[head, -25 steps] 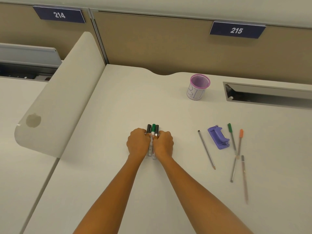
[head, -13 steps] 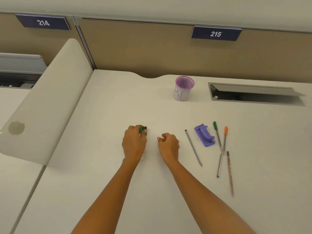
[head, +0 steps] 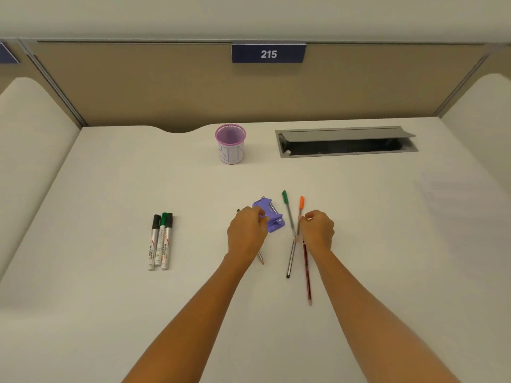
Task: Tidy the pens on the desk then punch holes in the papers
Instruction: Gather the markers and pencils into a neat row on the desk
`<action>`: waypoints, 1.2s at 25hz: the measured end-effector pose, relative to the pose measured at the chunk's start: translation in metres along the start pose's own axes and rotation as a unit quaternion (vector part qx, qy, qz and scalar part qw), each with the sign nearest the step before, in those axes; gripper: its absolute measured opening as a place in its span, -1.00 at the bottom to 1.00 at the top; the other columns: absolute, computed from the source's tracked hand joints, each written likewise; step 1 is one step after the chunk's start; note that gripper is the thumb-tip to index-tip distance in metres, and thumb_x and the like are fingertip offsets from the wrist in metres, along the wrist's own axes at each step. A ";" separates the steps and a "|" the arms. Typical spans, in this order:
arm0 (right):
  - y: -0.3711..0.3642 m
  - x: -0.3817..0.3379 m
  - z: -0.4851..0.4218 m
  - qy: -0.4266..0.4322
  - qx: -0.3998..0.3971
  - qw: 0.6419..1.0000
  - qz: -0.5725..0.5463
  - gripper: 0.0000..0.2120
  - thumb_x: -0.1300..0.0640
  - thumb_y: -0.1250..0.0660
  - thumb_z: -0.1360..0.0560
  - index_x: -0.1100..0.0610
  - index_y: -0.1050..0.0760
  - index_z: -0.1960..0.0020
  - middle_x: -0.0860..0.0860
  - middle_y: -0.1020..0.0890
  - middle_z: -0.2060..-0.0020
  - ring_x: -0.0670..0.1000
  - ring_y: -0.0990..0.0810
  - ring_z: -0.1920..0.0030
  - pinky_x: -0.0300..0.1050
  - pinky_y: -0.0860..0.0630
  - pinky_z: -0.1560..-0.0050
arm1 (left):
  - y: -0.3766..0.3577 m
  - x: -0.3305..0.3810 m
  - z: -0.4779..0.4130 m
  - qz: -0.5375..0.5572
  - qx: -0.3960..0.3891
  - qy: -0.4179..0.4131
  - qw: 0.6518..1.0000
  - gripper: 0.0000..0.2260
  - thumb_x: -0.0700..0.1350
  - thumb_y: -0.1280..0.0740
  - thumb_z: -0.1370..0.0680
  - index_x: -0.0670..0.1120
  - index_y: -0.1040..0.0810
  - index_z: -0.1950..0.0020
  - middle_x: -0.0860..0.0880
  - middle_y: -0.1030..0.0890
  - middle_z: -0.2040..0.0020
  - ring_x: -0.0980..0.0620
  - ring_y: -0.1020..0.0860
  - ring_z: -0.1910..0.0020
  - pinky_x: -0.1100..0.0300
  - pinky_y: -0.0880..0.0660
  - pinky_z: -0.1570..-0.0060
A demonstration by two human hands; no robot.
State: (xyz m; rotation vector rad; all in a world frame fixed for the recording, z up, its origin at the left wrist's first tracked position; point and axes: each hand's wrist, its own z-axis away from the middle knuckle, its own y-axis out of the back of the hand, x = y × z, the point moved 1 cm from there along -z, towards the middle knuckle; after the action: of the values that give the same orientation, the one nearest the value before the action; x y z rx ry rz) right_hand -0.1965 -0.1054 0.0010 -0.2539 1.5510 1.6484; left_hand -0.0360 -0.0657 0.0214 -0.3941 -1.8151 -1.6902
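Three whiteboard markers (head: 160, 241) lie side by side on the desk's left, with no hand on them. My left hand (head: 247, 233) is curled over a grey pencil (head: 260, 259), and its fingertips touch the left edge of the purple hole punch (head: 273, 219). My right hand (head: 318, 230) is curled too, its fingertips at the shaft of the orange-capped pen (head: 301, 203). A green-capped pen (head: 287, 208), a grey pen (head: 290, 258) and a red pencil (head: 307, 277) lie between and below the hands. Whether either hand grips anything is hidden.
A purple mesh pen cup (head: 231, 145) stands at the back centre, apart from the pens. To its right, an open cable slot (head: 345, 142) is set in the desk. Partition walls close the back and both sides. Faint white paper (head: 453, 194) lies at the right.
Both hands have left the three markers, which now lie aligned on the left, and have moved right to the hole punch and loose pens. The view has turned right.
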 end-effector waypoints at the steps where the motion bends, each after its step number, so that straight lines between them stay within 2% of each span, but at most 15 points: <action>1: 0.004 0.006 -0.010 -0.013 -0.019 1.000 0.013 -0.78 0.12 -0.33 -0.52 0.24 -0.58 -0.07 0.17 -0.66 0.00 0.16 -0.60 0.03 -0.10 -0.46 0.11 | -0.007 0.012 -0.006 -0.024 0.001 -0.023 0.999 -0.83 -0.09 -0.25 -0.56 -0.10 -0.60 -0.02 -0.05 -0.62 0.01 -0.07 -0.55 0.01 0.17 -0.34 0.18; 4: 0.007 0.007 -0.030 -0.015 -0.064 0.997 0.033 -0.74 0.02 -0.37 -0.49 0.23 -0.60 0.03 0.14 -0.67 0.11 0.11 -0.58 0.19 -0.13 -0.44 0.24 | -0.025 0.041 -0.027 -0.157 0.001 -0.089 0.984 -0.80 -0.09 -0.24 -0.57 -0.09 -0.61 -0.10 -0.08 -0.61 -0.04 -0.11 -0.48 -0.09 0.08 -0.34 0.03; 8: 0.001 -0.007 -0.044 0.011 -0.099 0.994 0.050 -0.65 -0.10 -0.42 -0.44 0.21 -0.56 0.08 0.08 -0.61 0.23 0.08 -0.57 0.25 -0.16 -0.37 0.33 | -0.047 0.061 -0.053 -0.304 -0.053 -0.073 0.948 -0.79 -0.13 -0.28 -0.55 -0.11 -0.54 -0.16 -0.12 -0.54 -0.14 -0.12 -0.41 -0.19 0.02 -0.34 -0.14; 11: -0.007 -0.015 -0.051 0.030 -0.114 0.991 0.064 -0.73 -0.02 -0.39 -0.47 0.19 -0.53 0.08 0.11 -0.62 0.18 0.13 -0.62 0.17 -0.11 -0.44 0.27 | -0.058 0.069 -0.064 -0.340 -0.084 -0.032 0.936 -0.79 -0.10 -0.27 -0.55 -0.09 -0.52 -0.17 -0.12 -0.52 -0.17 -0.13 -0.38 -0.24 -0.02 -0.28 -0.24; 15: -0.013 -0.018 -0.059 0.036 -0.112 0.991 0.059 -0.83 0.08 -0.37 -0.49 0.21 -0.52 0.12 0.13 -0.61 0.19 0.14 -0.61 0.17 -0.07 -0.49 0.24 | -0.067 0.073 -0.075 -0.368 -0.115 -0.002 0.923 -0.82 -0.04 -0.28 -0.56 -0.04 -0.52 -0.13 -0.07 -0.58 -0.10 -0.10 -0.38 -0.26 -0.07 -0.18 -0.35; 17: -0.014 -0.018 -0.065 0.033 -0.112 0.992 0.040 -0.81 0.10 -0.40 -0.47 0.25 -0.56 0.09 0.14 -0.64 0.17 0.16 -0.63 0.17 -0.09 -0.44 0.27 | -0.068 0.075 -0.080 -0.369 -0.115 -0.004 0.922 -0.88 -0.10 -0.29 -0.54 -0.04 -0.54 -0.05 -0.05 -0.62 0.01 -0.08 -0.44 -0.19 -0.08 -0.16 -0.37; 19: -0.015 -0.018 -0.070 0.027 -0.115 0.993 0.022 -0.81 0.11 -0.39 -0.48 0.26 -0.59 0.10 0.15 -0.65 0.19 0.13 -0.59 0.23 -0.11 -0.41 0.29 | -0.069 0.079 -0.083 -0.351 -0.111 0.001 0.930 -0.89 -0.18 -0.25 -0.52 -0.05 -0.55 0.01 -0.03 -0.60 0.15 -0.05 -0.51 -0.03 -0.05 -0.18 -0.34; 22: -0.014 -0.020 -0.077 0.017 -0.130 0.991 -0.020 -0.85 0.15 -0.39 -0.46 0.24 -0.65 0.13 0.16 -0.66 0.24 0.14 -0.57 0.25 -0.14 -0.44 0.32 | -0.073 0.083 -0.085 -0.284 -0.092 0.032 0.954 -0.87 -0.25 -0.19 -0.51 -0.08 -0.50 0.13 -0.03 -0.56 0.26 -0.04 -0.47 0.20 -0.01 -0.22 -0.27; 24: -0.012 -0.019 -0.080 0.002 -0.142 0.988 -0.065 -0.86 0.19 -0.40 -0.43 0.22 -0.68 0.07 0.17 -0.71 0.17 0.17 -0.65 0.15 -0.03 -0.59 0.13 | -0.075 0.084 -0.086 -0.232 -0.090 0.055 0.967 -0.88 -0.24 -0.18 -0.52 -0.09 -0.47 0.15 -0.06 -0.62 0.20 -0.07 -0.53 0.18 -0.02 -0.24 -0.26; 26: -0.010 -0.017 -0.083 -0.022 -0.152 0.983 -0.101 -0.84 0.21 -0.40 -0.43 0.19 -0.69 0.02 0.17 -0.72 0.09 0.19 -0.67 0.06 0.08 -0.61 -0.03 | -0.078 0.087 -0.087 -0.195 -0.093 0.072 0.974 -0.88 -0.20 -0.18 -0.55 -0.10 -0.51 0.09 -0.07 -0.65 0.15 -0.08 -0.58 0.10 -0.03 -0.24 -0.29; 30: -0.008 -0.021 -0.085 -0.046 -0.141 0.985 -0.086 -0.88 0.23 -0.39 -0.40 0.23 -0.68 0.12 0.21 -0.71 0.15 0.23 -0.68 0.10 0.10 -0.62 -0.01 | -0.078 0.090 -0.087 -0.158 -0.116 0.092 0.976 -0.88 -0.20 -0.18 -0.55 -0.10 -0.51 0.04 -0.07 -0.64 0.13 -0.07 -0.59 0.09 -0.04 -0.24 -0.31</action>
State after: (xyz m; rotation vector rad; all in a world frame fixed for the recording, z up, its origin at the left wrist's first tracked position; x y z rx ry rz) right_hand -0.2105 -0.1918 -0.0095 -0.4423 1.1896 1.7148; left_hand -0.1310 -0.1777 0.0149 -0.0384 -1.6144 -2.0909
